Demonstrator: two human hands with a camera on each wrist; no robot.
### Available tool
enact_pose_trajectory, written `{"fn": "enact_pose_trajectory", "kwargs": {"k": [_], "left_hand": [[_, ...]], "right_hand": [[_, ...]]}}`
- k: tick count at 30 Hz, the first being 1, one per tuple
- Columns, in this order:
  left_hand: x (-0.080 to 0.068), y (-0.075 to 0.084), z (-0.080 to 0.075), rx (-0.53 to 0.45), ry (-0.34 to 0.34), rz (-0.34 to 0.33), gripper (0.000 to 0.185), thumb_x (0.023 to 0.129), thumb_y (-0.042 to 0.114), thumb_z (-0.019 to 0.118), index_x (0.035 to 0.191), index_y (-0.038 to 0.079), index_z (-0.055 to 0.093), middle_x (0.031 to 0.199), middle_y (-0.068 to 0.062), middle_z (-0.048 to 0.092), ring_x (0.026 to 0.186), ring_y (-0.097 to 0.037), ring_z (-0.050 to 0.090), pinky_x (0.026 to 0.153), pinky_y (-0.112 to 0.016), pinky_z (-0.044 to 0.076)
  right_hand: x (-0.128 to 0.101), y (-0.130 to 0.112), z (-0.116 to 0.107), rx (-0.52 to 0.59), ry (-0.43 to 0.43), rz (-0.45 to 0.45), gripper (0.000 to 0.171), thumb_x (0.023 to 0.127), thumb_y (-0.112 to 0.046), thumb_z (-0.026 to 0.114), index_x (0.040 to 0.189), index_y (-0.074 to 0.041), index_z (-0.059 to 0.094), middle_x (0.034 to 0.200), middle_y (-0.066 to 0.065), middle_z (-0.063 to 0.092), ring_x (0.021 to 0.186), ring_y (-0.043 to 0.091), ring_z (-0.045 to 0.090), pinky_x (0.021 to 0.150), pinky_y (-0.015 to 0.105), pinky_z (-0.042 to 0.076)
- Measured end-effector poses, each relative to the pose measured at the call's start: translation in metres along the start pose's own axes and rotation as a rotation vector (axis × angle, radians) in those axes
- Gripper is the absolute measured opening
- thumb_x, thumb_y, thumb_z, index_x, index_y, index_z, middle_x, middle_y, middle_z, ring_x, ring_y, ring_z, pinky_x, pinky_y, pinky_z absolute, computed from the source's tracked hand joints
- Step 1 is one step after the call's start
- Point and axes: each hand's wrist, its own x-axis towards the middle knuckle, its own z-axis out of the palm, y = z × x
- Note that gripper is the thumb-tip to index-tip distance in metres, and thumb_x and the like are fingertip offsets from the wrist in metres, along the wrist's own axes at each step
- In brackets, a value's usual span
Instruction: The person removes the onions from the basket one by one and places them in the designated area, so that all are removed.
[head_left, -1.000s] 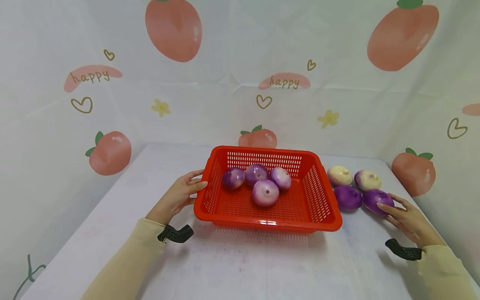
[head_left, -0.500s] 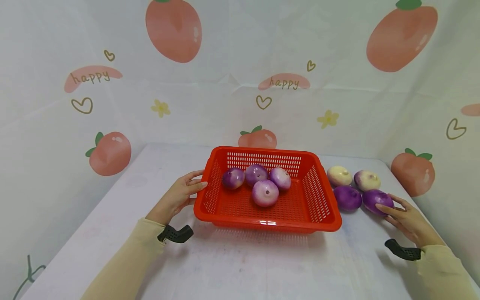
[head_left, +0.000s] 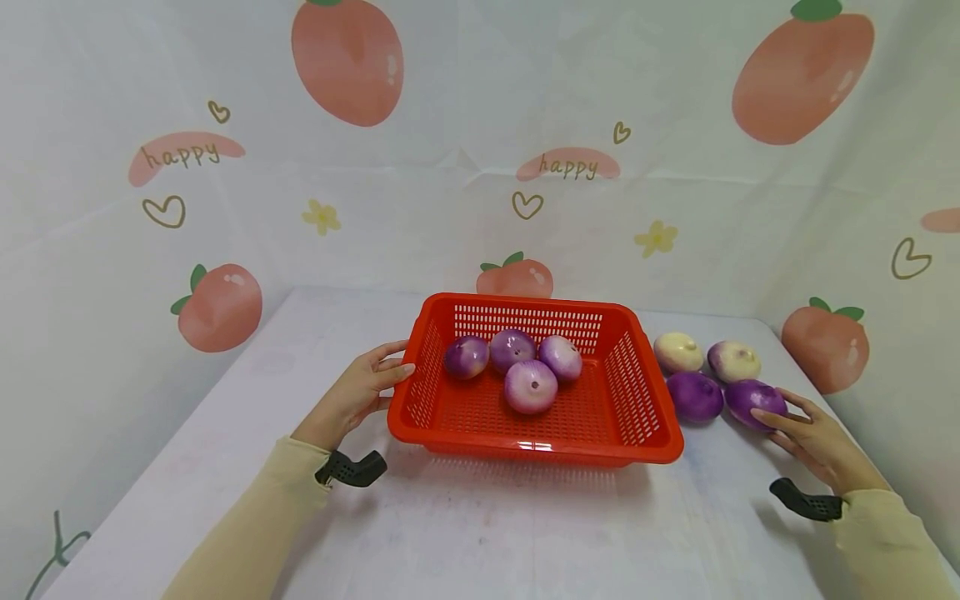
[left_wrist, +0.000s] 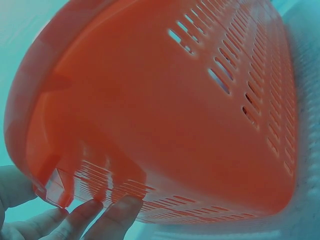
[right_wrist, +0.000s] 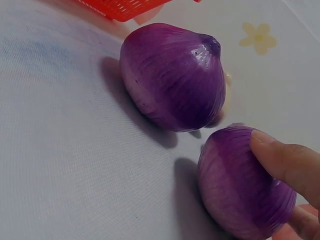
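A red plastic basket [head_left: 525, 451] with slotted walls stands mid-table, holding several purple-and-white onions [head_left: 531, 387]. At its left end my left hand [head_left: 362, 390] grips the rim, thumb over the edge; in the left wrist view the fingertips [left_wrist: 125, 207] meet the slotted outer wall. My right hand [head_left: 817, 442] holds a dark purple onion [head_left: 753, 403] on the table, right of the basket, its thumb lying on the skin in the right wrist view. Another dark purple onion [right_wrist: 172, 77] sits just left of the held one.
Two pale yellowish onions, one plain [head_left: 678, 352] and one purple-topped [head_left: 735, 361], lie behind the dark pair, close to the basket's right end. A white cloth backdrop [head_left: 420, 208] with printed fruit closes off the back and sides of the white table [head_left: 480, 542].
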Motion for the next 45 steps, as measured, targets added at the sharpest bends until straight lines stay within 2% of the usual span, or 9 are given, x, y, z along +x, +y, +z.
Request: {"fn": "enact_pose_trajectory", "kwargs": {"k": [17,31,39,43,45], "left_hand": [[0.0,0.001,0.0,-0.004,0.0,-0.002,0.065,0.097,0.022,0.058,0.152,0.011,0.026,0.145,-0.023,0.045,0.104,-0.018,0.063,0.085,-0.042,0.057],[0.0,0.0,0.0,-0.006,0.003,-0.011,0.065,0.097,0.023,0.059,0.152,0.012,0.027,0.145,-0.022,0.046,0.107,-0.021,0.062,0.086,-0.043,0.057],[-0.001,0.0,0.0,-0.007,0.009,-0.014,0.064,0.097,0.022,0.058,0.152,0.012,0.027,0.145,-0.023,0.045,0.106,-0.02,0.063,0.086,-0.043,0.057],[0.0,0.0,0.0,-0.001,0.007,-0.014,0.065,0.097,0.023,0.058,0.153,0.012,0.027,0.145,-0.023,0.045,0.107,-0.02,0.062,0.086,-0.044,0.057],[0.0,0.0,0.0,0.003,0.007,-0.013,0.065,0.097,0.023,0.058,0.153,0.012,0.027,0.145,-0.023,0.045,0.107,-0.02,0.062,0.086,-0.044,0.057]], "right_hand": [[0.004,0.004,-0.003,0.0,0.001,-0.004,0.097,0.096,-0.026,0.06,0.152,-0.013,-0.019,0.152,0.028,-0.029,0.075,-0.017,0.047,0.073,0.012,0.054],[0.002,0.0,-0.002,-0.038,0.001,0.006,0.097,0.097,-0.028,0.058,0.151,-0.01,-0.02,0.152,0.029,-0.028,0.075,-0.017,0.047,0.074,0.014,0.055],[0.002,0.001,-0.003,-0.022,-0.003,-0.008,0.096,0.097,-0.026,0.059,0.152,-0.01,-0.019,0.152,0.03,-0.028,0.077,-0.016,0.05,0.073,0.014,0.055],[0.002,-0.005,-0.005,-0.106,0.016,-0.017,0.094,0.097,-0.032,0.057,0.152,-0.007,-0.015,0.152,0.034,-0.019,0.079,-0.015,0.051,0.072,0.014,0.054],[0.0,-0.01,-0.008,-0.184,0.03,-0.025,0.094,0.098,-0.037,0.055,0.152,-0.004,-0.014,0.153,0.034,-0.011,0.08,-0.018,0.049,0.09,0.025,0.054]]}}
